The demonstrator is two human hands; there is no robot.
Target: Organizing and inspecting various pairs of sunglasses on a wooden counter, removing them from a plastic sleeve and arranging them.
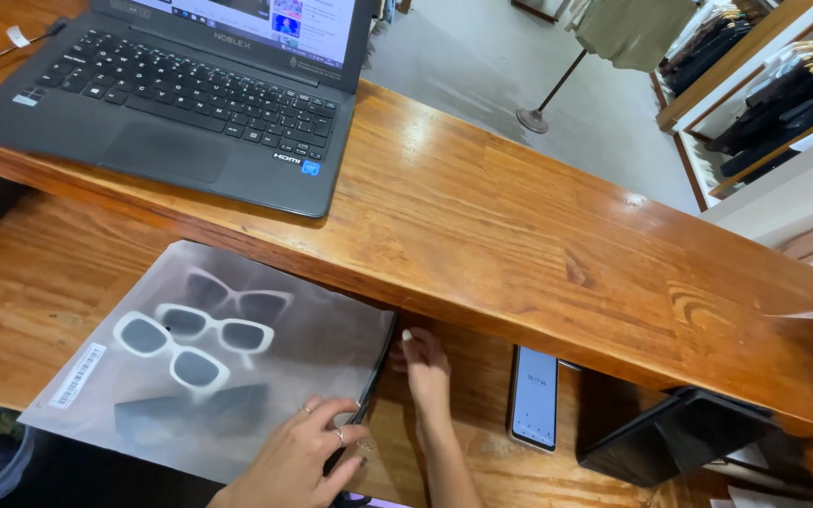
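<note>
Pressing a frosted bag (pixel 237 367), left hand (pixel 308 452); right hand (pixel 425 367) half-shadowed under the shelf (pixel 519 235).

Left hand (pixel 308 447) flat, fingers spread; right hand (pixel 425 367) reaching forward.

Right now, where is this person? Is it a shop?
Probably a clothing shop, at its counter. Folded clothes fill the shelves, a garment hangs on a stand, and a laptop sits on the wooden counter above a bagged garment printed with sunglasses.
</note>
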